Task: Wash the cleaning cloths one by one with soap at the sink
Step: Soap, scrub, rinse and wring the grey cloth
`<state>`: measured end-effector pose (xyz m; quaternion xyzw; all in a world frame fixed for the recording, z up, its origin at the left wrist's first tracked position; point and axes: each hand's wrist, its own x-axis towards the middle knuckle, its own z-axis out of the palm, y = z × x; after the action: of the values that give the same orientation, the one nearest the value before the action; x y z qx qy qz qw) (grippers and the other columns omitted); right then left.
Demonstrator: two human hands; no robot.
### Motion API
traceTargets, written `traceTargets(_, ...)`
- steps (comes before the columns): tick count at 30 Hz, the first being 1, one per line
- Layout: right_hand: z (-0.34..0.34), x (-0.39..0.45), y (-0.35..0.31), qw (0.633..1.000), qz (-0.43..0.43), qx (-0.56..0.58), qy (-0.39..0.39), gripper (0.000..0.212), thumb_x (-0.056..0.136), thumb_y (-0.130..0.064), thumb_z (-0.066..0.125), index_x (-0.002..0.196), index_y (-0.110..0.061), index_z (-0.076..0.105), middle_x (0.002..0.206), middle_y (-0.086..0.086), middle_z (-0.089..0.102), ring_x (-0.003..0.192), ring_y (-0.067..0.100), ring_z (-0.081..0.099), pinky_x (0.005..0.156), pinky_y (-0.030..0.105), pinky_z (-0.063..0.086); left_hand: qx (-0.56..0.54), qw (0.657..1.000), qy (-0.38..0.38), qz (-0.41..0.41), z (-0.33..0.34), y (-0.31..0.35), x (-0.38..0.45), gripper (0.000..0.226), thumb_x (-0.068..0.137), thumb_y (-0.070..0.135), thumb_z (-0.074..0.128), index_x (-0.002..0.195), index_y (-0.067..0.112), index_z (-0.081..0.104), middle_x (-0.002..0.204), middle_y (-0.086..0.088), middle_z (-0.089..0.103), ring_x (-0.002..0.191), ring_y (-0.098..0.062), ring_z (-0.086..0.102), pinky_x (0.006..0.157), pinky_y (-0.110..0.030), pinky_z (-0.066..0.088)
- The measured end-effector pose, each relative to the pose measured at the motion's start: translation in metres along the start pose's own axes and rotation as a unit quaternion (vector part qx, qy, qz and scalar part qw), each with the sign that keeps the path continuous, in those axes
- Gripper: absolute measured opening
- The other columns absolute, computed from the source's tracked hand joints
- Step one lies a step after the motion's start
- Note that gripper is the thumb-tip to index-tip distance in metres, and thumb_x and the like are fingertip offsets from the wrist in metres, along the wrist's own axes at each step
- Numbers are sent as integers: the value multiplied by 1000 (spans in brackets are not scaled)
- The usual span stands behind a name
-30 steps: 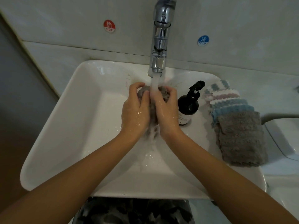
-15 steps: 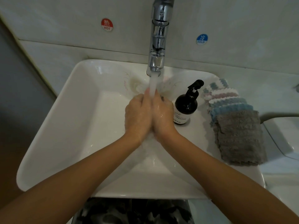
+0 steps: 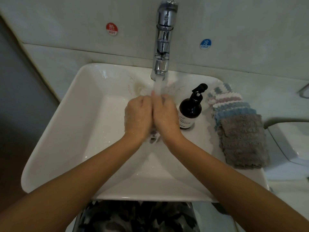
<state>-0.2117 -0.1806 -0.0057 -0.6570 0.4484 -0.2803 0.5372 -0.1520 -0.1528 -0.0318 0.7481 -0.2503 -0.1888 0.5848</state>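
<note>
One grey cloth [image 3: 164, 97] clenched between left hand [image 3: 138, 116] and right hand [image 3: 165, 115] under faucet stream [image 3: 158, 86]; stacked cloths [image 3: 237, 124] at sink [image 3: 66, 114] right edge likely unwashed.

Dim light — pale wall [image 3: 250, 22] w/ red HOT sticker [image 3: 111, 29], blue COLD sticker [image 3: 205, 44]

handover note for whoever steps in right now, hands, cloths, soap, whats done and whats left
Left hand and right hand: pressed together under the running faucet, squeezing a grey cloth that barely shows between them.
Soap bottle: upright on the sink rim, right of the hands.
Stacked cloths: fanned on the right rim, grey one on top.
Done: one cloth is wet and being worked in the stream.
Left: finish this cloth, then wash the stacked ones one by one. Water is on.
</note>
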Motion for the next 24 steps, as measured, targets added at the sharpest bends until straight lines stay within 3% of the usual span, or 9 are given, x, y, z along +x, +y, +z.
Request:
traceTargets(3, -18, 5, -11, 995, -5, -35, -88, 45, 100, -44, 47, 136, -18, 41, 116, -4, 58, 95, 8, 58, 82, 27, 50, -29, 999, 20, 6, -18, 1, 3, 40, 98, 26, 48, 59, 13, 48, 57, 0, 46, 54, -14, 44, 54, -28, 40)
traceTargets(5, -34, 8, -25, 992, -22, -60, -108, 47, 100, -36, 50, 142, -20, 37, 113, -7, 54, 90, 3, 54, 77, 23, 45, -34, 999, 27, 2, -29, 2, 6, 39, 99, 28, 48, 64, 12, 49, 60, 0, 44, 55, -12, 43, 53, -25, 39)
traceTargets(10, -64, 22, -66, 984, -97, -133, -73, 60, 99, -30, 54, 151, -19, 26, 109, -8, 59, 102, 13, 59, 100, 37, 47, -41, 998, 18, -48, -42, 4, 8, 38, 100, 33, 46, 68, 12, 53, 69, -5, 49, 64, -18, 51, 61, -32, 46)
traceTargets(12, -71, 28, -84, 969, -156, -183, -59, 65, 100, -29, 54, 154, -22, 18, 97, -12, 58, 89, 4, 58, 86, 23, 47, -43, 997, 11, -62, -40, 7, 5, 37, 100, 34, 46, 72, 13, 55, 73, -8, 54, 68, -20, 55, 64, -34, 51)
traceTargets(14, -75, 35, -100, 950, -212, -225, -36, 68, 100, -30, 54, 155, -29, 14, 104, -6, 59, 89, 3, 56, 78, 15, 41, -41, 997, 8, -66, -37, 8, 4, 36, 100, 34, 45, 74, 13, 57, 75, -7, 55, 68, -18, 55, 61, -30, 48)
traceTargets(16, -78, 45, -111, 934, -252, -253, -24, 66, 99, -32, 54, 154, -35, 17, 117, -2, 55, 103, 9, 55, 88, 22, 41, -42, 997, 3, -71, -33, 9, 2, 35, 100, 33, 46, 73, 12, 54, 74, -7, 53, 64, -15, 50, 57, -27, 43)
traceTargets(19, -74, 55, -116, 904, -291, -312, -18, 55, 99, -31, 54, 149, -36, 31, 116, -4, 53, 106, 13, 56, 96, 31, 47, -36, 997, -2, -72, -28, 7, -1, 38, 100, 32, 47, 67, 14, 46, 70, -6, 47, 59, -14, 44, 53, -21, 40)
traceTargets(21, -71, 54, -109, 892, -314, -325, -5, 49, 98, -27, 54, 145, -33, 38, 115, 0, 59, 101, 16, 59, 93, 36, 52, -34, 997, -3, -72, -25, 7, -1, 38, 100, 33, 47, 67, 14, 47, 70, -6, 49, 60, -14, 46, 50, -17, 39)
traceTargets(24, -63, 45, -86, 884, -341, -319, 11, 53, 97, -18, 54, 146, -29, 37, 107, 6, 64, 95, 21, 61, 85, 41, 54, -53, 996, -9, -74, -22, 8, -1, 37, 100, 33, 47, 71, 12, 52, 74, -8, 54, 66, -17, 52, 59, -26, 43)
